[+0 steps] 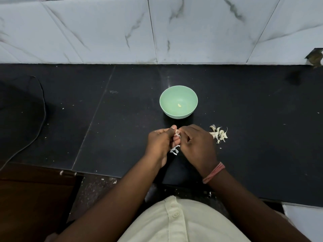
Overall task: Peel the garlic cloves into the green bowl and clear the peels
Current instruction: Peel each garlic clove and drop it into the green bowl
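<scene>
- One black counter (pixel 122 119) runs across the view, backed by a wall of white marbled tiles (pixel 104 28)
- One person stands at its near edge in a pale buttoned shirt (pixel 174 222), both forearms reaching forward
- Two hands meet above the counter, just in front of the bowl: the left hand (pixel 160 144) has its fingers curled with the thumb up, and the right hand (pixel 196 142) has its fingers bent inward; together they pinch one garlic clove (pixel 177 133) between their fingertips
- One green bowl (pixel 178 89) sits upright beyond the hands, with one peeled clove (pixel 179 105) lying on its bottom
- One pink thread band (pixel 214 172) circles the right wrist
- One small pile of unpeeled cloves (pixel 219 134) lies on the counter just right of the right hand; the exact count cannot be told
- A few white peel scraps (pixel 174 150) lie below and between the hands
</scene>
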Demonstrator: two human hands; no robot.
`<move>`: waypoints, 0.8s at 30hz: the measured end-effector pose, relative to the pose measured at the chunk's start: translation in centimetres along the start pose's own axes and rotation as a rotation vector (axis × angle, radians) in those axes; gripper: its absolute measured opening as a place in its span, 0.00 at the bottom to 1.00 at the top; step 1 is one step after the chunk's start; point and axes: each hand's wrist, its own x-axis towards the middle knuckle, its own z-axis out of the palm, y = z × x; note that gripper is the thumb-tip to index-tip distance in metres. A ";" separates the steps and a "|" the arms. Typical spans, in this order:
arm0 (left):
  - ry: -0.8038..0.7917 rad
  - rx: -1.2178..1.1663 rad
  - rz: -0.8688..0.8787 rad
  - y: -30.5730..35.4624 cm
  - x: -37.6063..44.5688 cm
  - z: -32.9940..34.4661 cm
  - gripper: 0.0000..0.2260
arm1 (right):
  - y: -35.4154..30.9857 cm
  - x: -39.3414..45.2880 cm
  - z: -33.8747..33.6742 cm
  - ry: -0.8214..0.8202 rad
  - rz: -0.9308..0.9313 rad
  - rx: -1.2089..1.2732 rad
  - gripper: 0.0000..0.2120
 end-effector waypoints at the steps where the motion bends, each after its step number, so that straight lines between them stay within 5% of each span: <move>1: 0.004 -0.035 -0.020 0.0 -0.1 0.1 0.06 | -0.1 -0.1 -0.1 0.010 0.015 0.054 0.09; 6: -0.038 0.034 0.046 -0.4 -0.7 -1.0 0.07 | -1.4 0.9 -0.6 -0.159 0.747 0.896 0.08; 8: -0.068 0.134 0.123 -0.2 -0.7 -1.7 0.07 | -2.0 1.1 -0.6 -0.229 0.907 1.096 0.07; 13: -0.177 0.192 0.127 1.2 -0.6 -2.9 0.07 | -2.7 0.9 -0.2 -0.372 0.977 1.296 0.10; 24: -0.185 -0.115 0.046 1.2 -0.6 -3.6 0.08 | -2.7 0.3 0.6 -0.088 0.834 1.076 0.05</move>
